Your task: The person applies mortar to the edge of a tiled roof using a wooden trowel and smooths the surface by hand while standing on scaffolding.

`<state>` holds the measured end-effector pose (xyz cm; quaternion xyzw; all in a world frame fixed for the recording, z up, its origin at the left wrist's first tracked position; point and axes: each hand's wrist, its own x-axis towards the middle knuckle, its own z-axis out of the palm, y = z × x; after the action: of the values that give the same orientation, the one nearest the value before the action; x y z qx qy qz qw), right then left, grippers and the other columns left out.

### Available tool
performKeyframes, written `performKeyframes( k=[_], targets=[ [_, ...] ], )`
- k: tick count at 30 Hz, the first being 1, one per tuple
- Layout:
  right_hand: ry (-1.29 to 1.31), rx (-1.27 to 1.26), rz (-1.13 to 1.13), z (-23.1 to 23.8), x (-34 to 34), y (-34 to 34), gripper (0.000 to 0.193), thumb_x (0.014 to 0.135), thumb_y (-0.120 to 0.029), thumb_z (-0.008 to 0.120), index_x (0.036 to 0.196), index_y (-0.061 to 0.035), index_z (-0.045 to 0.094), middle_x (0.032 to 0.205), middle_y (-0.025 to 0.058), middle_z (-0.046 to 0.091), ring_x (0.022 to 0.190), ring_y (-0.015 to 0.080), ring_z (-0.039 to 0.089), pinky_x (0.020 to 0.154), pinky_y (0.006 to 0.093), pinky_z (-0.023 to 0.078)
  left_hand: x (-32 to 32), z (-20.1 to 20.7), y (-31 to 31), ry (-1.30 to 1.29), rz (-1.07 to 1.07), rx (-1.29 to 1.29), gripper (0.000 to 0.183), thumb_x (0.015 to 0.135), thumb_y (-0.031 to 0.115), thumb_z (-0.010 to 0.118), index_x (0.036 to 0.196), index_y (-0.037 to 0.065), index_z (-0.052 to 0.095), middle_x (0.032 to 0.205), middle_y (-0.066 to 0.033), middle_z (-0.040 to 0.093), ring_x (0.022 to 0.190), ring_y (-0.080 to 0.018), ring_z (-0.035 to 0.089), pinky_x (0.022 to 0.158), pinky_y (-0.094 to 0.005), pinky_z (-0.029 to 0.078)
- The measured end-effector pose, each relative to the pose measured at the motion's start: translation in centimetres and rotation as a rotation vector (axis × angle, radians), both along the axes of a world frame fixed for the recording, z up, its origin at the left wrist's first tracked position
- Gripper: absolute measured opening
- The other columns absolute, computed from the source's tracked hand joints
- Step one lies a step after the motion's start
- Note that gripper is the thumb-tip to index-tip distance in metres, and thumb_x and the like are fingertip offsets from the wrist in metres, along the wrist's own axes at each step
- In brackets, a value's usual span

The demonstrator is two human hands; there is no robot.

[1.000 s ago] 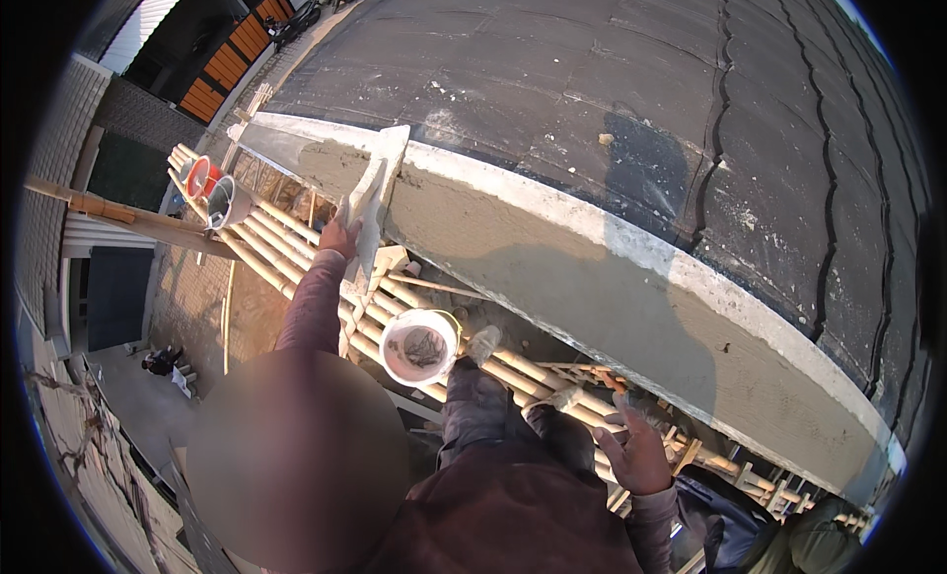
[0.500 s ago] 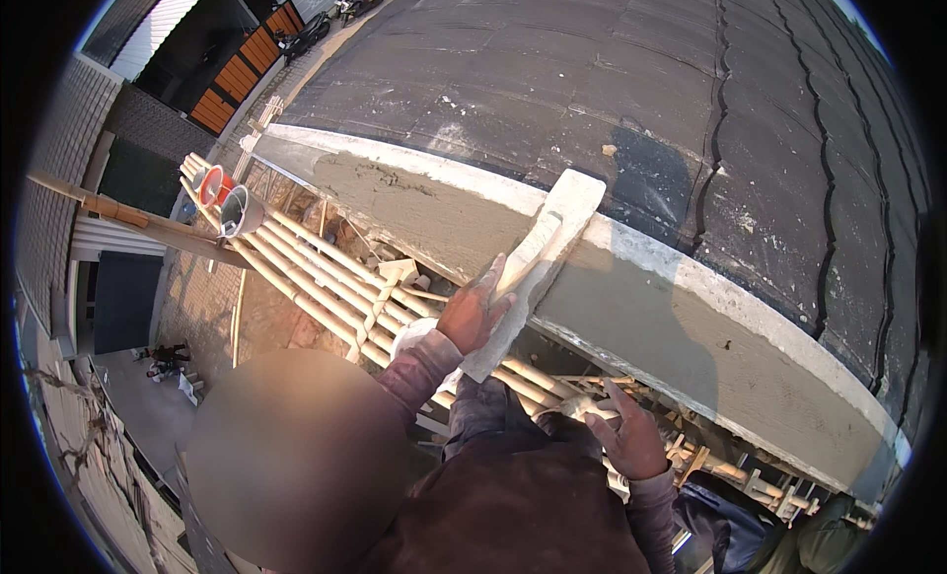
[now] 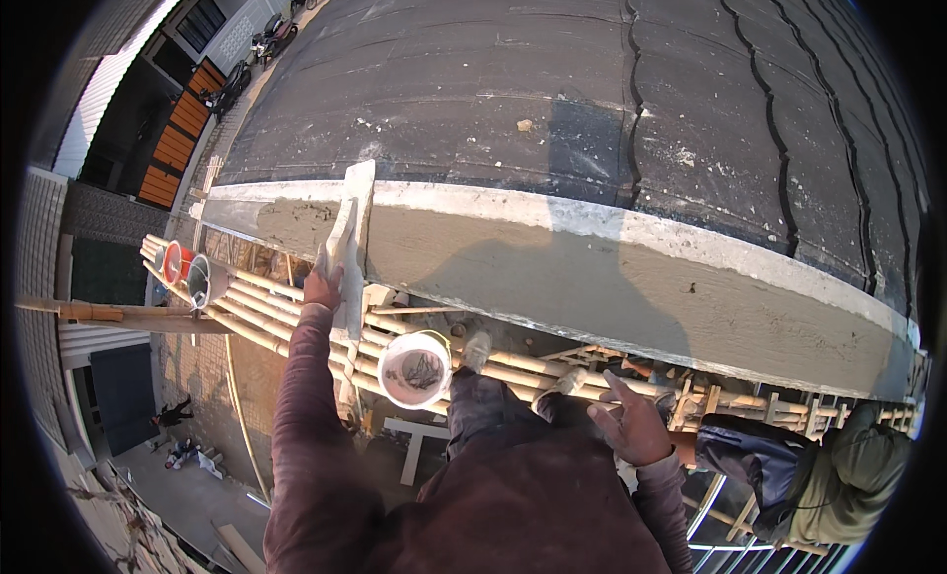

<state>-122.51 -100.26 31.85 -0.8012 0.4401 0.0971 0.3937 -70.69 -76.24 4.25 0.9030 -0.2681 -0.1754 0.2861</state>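
My left hand point(image 3: 324, 283) is wrapped round the handle of a long, mortar-caked plastering float point(image 3: 357, 241). The float's blade lies across the grey plastered face of a concrete ledge point(image 3: 552, 253), toward its left end, and its far tip reaches onto the pale top edge. My right hand point(image 3: 636, 423) hangs in front of my body, away from the ledge, with its fingers apart and nothing visible in it. Below and between my arms a white bucket point(image 3: 414, 370) with some grey material inside stands on bamboo poles.
Bamboo scaffold poles point(image 3: 266, 313) run along the ledge, high above the ground. A red bucket point(image 3: 176, 262) and a grey bucket point(image 3: 205, 281) stand at their left end. Beyond the ledge rises a dark tiled roof point(image 3: 444, 110). Another person point(image 3: 838, 475) is close at the lower right.
My left hand has carried the float leftward along the ledge, and the left arm is now stretched out. The white bucket has come into fuller view. My right hand stays about where it was.
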Motion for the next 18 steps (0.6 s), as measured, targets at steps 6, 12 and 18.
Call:
performKeyframes(
  k=[6,12,18],
  targets=[
    [0.244,0.094,-0.172,-5.8,-8.0,1.9,0.072,0.091,-0.043,0.072,0.142,0.0047,0.053,0.117,0.0260,0.070,0.108,0.0393,0.069,0.095,0.0430,0.054,-12.0,6.0,-4.6,0.067,-0.097,-0.281,0.072,0.102,0.031,0.060,0.156,-0.006,0.030,0.142,-0.0342,0.053,0.136,-0.0423,0.052,0.111,-0.0402,0.041],
    [0.234,0.088,0.027,-11.0,-7.6,3.4,0.075,0.091,-0.048,0.070,0.141,0.0050,0.054,0.124,0.0314,0.065,0.116,0.0431,0.065,0.100,0.0452,0.051,-21.1,12.9,-7.4,0.266,-0.138,-0.294,0.073,0.101,0.026,0.061,0.157,-0.003,0.027,0.129,-0.0358,0.059,0.118,-0.0488,0.060,0.099,-0.0468,0.049],
    [0.145,0.150,0.123,-8.6,-0.3,1.4,0.073,0.094,-0.046,0.067,0.144,0.0038,0.050,0.109,0.0213,0.073,0.094,0.0357,0.072,0.087,0.0416,0.056,-23.8,15.7,-10.1,0.311,-0.225,-0.224,0.071,0.100,0.023,0.062,0.155,-0.008,0.030,0.129,-0.0372,0.059,0.123,-0.0467,0.059,0.104,-0.0434,0.047]
  ],
)
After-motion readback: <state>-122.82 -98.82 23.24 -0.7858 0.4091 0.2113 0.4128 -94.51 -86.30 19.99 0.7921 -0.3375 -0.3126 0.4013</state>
